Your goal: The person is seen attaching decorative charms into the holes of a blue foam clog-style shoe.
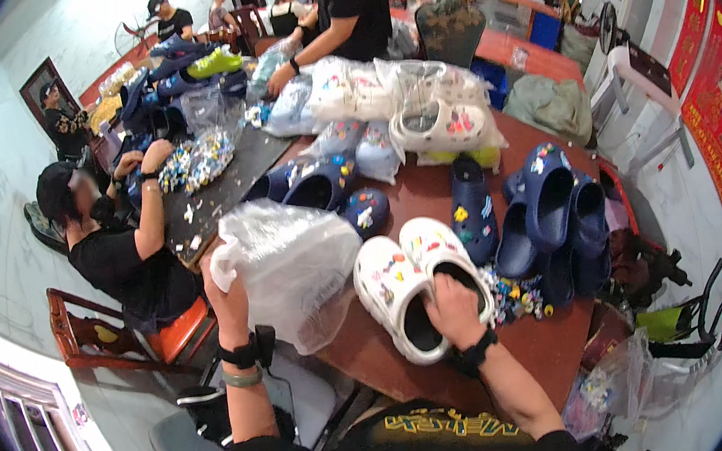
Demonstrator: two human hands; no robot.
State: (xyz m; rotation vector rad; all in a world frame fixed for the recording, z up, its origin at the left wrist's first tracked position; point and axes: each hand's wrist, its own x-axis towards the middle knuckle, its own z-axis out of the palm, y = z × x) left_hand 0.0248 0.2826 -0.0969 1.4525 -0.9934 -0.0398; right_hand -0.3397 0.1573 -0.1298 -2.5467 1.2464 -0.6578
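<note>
My left hand point(225, 301) is closed on the edge of a clear plastic bag point(298, 265), which hangs puffed out at the table's near left edge. My right hand point(456, 311) grips a pair of white clogs point(389, 281) by the heel openings, thumb and fingers partly hidden inside. Colourful charms dot the clogs' uppers, and their toes point away from me. The bag and the clogs are side by side, with the clogs outside the bag. Just right of the clogs lies a heap of small charms point(521, 298).
Stacked navy clogs point(549, 211) stand on the brown table point(373, 364) at right. Bagged white clogs point(447, 120) lie toward the back. At left, a seated person point(122, 228) works beside a charm pile point(195, 162); another person point(357, 10) stands across the table.
</note>
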